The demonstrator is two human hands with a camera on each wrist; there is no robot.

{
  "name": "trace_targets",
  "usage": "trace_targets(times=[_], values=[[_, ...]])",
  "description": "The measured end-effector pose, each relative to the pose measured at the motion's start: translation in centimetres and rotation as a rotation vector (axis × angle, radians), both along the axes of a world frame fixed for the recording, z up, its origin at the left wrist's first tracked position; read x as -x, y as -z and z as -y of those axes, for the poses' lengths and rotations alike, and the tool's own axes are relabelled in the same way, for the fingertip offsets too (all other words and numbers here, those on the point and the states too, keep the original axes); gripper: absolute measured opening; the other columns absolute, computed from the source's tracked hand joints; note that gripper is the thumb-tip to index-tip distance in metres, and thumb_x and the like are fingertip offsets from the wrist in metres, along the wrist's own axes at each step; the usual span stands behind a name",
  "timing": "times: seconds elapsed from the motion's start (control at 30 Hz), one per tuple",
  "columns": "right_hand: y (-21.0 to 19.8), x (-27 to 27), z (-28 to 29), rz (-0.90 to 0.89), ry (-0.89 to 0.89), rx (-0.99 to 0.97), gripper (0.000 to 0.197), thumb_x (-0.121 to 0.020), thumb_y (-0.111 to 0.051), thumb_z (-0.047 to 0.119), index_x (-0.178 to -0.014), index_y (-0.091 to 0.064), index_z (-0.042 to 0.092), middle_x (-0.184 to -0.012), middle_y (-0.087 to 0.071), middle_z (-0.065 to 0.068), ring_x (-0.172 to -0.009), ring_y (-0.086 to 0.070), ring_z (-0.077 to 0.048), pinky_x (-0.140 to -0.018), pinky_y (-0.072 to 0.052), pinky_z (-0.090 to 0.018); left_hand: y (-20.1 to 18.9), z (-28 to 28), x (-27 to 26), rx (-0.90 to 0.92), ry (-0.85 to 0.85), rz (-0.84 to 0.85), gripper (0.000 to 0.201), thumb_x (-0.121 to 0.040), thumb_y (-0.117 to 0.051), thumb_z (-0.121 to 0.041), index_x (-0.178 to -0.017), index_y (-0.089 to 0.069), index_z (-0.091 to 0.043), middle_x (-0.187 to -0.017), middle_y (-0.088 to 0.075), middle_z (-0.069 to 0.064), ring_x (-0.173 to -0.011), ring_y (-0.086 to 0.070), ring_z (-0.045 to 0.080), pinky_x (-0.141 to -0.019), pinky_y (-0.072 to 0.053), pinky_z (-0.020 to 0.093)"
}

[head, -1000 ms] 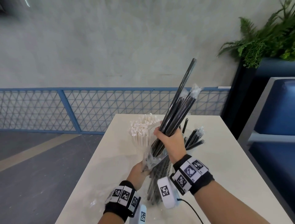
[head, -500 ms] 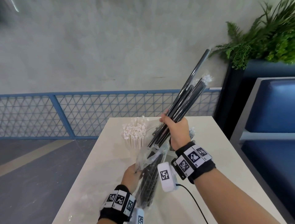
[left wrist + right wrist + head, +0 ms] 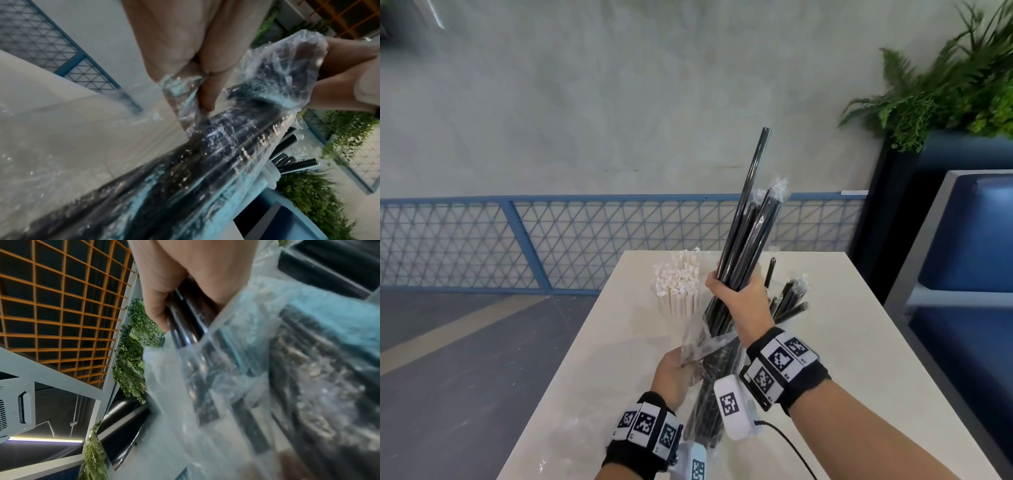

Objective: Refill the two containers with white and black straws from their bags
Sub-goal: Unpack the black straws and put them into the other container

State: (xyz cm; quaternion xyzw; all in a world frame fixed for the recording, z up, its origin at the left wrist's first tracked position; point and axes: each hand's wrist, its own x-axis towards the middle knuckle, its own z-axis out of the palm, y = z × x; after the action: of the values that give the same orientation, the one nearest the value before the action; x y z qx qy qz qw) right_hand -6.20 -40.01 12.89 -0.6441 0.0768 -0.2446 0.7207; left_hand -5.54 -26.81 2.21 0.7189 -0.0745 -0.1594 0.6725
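The right hand [image 3: 739, 301] grips a bunch of black straws [image 3: 751, 236], half out of the clear bag [image 3: 700, 342]; the left hand [image 3: 674, 371] pinches the bag's mouth above the table [image 3: 842, 342]; white straws [image 3: 678, 284] look full already; a few black ones [image 3: 791, 301] stand behind; more to go.

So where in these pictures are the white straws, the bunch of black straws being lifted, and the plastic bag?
white straws [image 3: 677, 286]: head view, on their paper-wrapped tops.
bunch of black straws [image 3: 748, 226]: head view, mid-length above the gripping hand.
plastic bag [image 3: 230, 155]: left wrist view, on its clear crinkled side.
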Motion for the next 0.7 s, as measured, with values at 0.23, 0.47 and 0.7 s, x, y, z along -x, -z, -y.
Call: trace_targets(times=[0.23, 0.47, 0.7], values=[[2.0, 0.6, -1.2, -0.092, -0.024, 0.099, 0.019, -0.079, -0.071, 0.013, -0.093, -0.061, 0.003, -0.08, -0.064, -0.004, -0.074, -0.061, -0.015, -0.073, -0.052, -0.029, -0.5, -0.1, 0.3, 0.076, 0.031, 0.035, 0.033, -0.071, -0.054, 0.013, -0.098, -0.069, 0.001, -0.087, -0.074, 0.009, -0.081, -0.07, 0.021, -0.07, -0.055, 0.027], [0.8, 0.0, 0.9, -0.072, 0.004, -0.018, 0.027, -0.08, -0.07, 0.013, -0.101, -0.061, -0.002, -0.086, -0.065, -0.006, -0.08, -0.063, -0.017, -0.079, -0.052, -0.032, 0.6, -1.2, -0.6, -0.058, 0.05, 0.069, 0.03, -0.069, -0.055, -0.012, -0.09, -0.062, 0.009, -0.086, -0.068, 0.02, -0.084, -0.061, 0.026, -0.078, -0.047, 0.039], [-3.7, -1.0, 4.5, 0.073, 0.077, -0.105, 0.013, -0.079, -0.065, 0.016, -0.086, -0.057, 0.008, -0.07, -0.056, -0.003, -0.069, -0.055, -0.025, -0.069, -0.052, -0.043, 0.3, -1.4, -0.2, -0.083, 0.016, 0.064, 0.03, -0.081, -0.049, 0.001, -0.091, -0.072, -0.015, -0.088, -0.072, 0.005, -0.087, -0.064, 0.024, -0.081, -0.048, 0.033]])
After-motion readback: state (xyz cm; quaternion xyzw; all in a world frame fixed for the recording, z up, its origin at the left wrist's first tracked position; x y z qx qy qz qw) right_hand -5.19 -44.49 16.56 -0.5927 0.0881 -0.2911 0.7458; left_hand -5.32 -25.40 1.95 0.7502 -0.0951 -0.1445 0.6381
